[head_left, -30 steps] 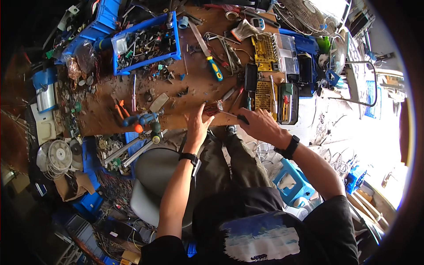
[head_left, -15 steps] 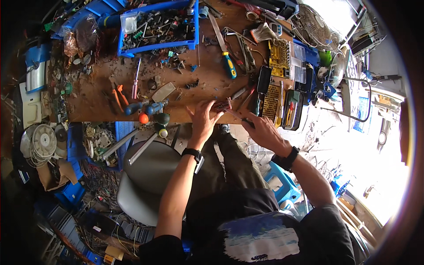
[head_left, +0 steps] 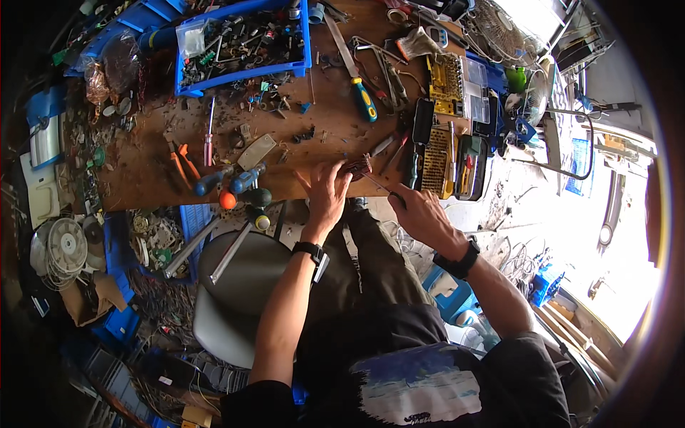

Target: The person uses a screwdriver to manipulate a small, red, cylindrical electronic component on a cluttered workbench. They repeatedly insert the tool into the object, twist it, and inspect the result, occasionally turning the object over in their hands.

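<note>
At the front edge of the wooden bench (head_left: 143,189), my left hand (head_left: 327,201) grips a small reddish-brown part (head_left: 359,166) that has copper-coloured layers or windings; its exact kind is too small to tell. My right hand (head_left: 428,222) is wrapped round the dark handle of a thin-shafted screwdriver (head_left: 375,184). The shaft runs up and left to the reddish part, and its tip seems to touch it. Just beyond the part lie a knife-like tool (head_left: 383,145) and a slim red-handled tool (head_left: 404,140).
A blue crate (head_left: 305,68) of small parts stands at the back. Orange-handled pliers (head_left: 187,162), blue-grey tools (head_left: 246,178) and a file with a yellow-blue handle (head_left: 364,101) lie on the bench. A yellow bit set (head_left: 434,160) is on the right; below left is a grey chair (head_left: 228,314).
The view has shifted slightly, so the bench things sit a little further left. Both hands keep their grips, and the screwdriver stays against the reddish part.
</note>
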Tool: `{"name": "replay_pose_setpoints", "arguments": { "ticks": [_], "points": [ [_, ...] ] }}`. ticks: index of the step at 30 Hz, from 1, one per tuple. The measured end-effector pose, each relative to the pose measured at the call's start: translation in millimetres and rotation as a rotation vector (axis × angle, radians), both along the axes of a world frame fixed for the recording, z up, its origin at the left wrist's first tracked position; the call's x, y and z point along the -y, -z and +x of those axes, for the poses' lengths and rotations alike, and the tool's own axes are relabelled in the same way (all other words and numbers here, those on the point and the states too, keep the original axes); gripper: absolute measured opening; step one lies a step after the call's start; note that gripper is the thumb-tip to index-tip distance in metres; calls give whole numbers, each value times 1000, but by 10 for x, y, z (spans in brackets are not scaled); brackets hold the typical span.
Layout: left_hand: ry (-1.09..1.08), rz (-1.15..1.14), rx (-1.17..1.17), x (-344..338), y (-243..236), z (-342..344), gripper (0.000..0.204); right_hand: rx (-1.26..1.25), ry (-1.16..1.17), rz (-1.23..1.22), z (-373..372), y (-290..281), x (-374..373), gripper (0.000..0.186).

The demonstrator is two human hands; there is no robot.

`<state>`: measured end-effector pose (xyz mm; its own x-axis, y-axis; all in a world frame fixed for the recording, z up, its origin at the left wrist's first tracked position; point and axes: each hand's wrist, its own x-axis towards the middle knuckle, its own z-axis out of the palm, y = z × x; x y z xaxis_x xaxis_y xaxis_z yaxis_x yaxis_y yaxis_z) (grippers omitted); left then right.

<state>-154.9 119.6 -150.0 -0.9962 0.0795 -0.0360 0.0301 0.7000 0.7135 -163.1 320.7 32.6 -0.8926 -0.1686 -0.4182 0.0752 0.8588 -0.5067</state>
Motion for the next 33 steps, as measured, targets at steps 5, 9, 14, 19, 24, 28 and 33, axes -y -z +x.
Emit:
{"name": "replay_pose_setpoints", "arguments": {
  "ticks": [5, 9, 14, 19, 24, 28, 33],
  "points": [
    [-6, 24, -27, -13, 29, 25, 39, 133, -101, 138, -241, -44, 183, 24],
    [-58, 51, -113, -23, 104, 57, 39, 182, -311, 161, -549, -33, 231, 20],
    [-71, 72, -110, -42, 91, 78, 39, 88, -541, 319, -525, -202, 573, 19],
    [-51, 74, -171, -116, 114, 88, 40, 39, -553, 322, -539, 129, 269, 23],
    [-85, 36, -158, -81, 74, 86, 41, 283, -33, 77, -456, -106, 135, 27],
    [-46, -12, -165, -91, -2, 61, 49, 159, 32, -20, -51, -103, -84, 29],
    [123, -89, -153, -80, -240, -116, 63, 135, 141, -68, 304, 158, -393, 27]
  ]
}}
